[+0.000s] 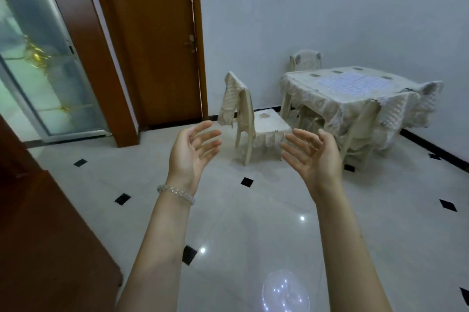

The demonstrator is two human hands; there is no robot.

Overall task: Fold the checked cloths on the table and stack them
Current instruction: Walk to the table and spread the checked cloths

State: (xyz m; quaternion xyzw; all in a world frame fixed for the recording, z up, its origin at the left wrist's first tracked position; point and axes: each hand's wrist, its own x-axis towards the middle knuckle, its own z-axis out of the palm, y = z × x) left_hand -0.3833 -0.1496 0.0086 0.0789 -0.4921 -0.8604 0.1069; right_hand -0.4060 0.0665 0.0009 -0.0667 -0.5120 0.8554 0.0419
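Not yet begun: left hand (193, 152) and right hand (313, 157) empty, fingers spread; checked cloths (355, 83) unfolded on distant counter (304, 83).

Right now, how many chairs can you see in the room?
3: one chair stands on the floor left of the table, one behind it by the wall, one at its right. More may be hidden.

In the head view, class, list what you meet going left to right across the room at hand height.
Glass door → wooden door → left hand → chair → right hand → table with the checked cloth on it.
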